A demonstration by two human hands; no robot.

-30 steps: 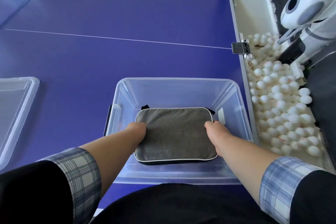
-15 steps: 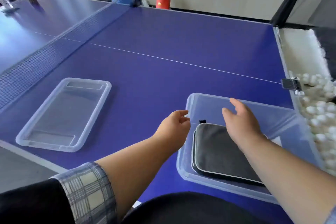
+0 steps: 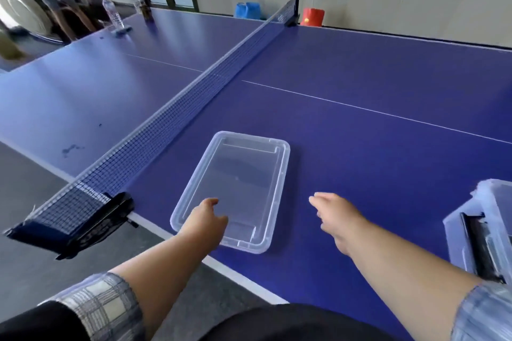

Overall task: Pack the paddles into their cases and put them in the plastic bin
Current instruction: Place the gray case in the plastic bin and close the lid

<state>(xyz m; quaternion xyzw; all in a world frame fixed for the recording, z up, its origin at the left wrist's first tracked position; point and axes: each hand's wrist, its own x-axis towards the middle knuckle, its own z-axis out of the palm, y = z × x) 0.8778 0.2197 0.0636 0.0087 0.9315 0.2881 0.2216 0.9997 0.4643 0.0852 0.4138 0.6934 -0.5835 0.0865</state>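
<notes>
The clear plastic lid point(image 3: 235, 188) lies flat on the blue table-tennis table point(image 3: 374, 108) near its front edge, long axis running away from the person and leaning slightly right. The left hand point(image 3: 203, 223) sits over the lid's near left corner, fingers loosely curled, grasping nothing. The right hand point(image 3: 336, 214) hovers above bare table just right of the lid, open and empty. The plastic bin point(image 3: 482, 213) stands at the far right, partly out of frame. A net point(image 3: 177, 119) crosses the table; pale walls behind

Blue table point(image 3: 360, 147), clear lid point(image 3: 235, 174), plaid cuff point(image 3: 105, 307), red box point(image 3: 312, 17).
</notes>
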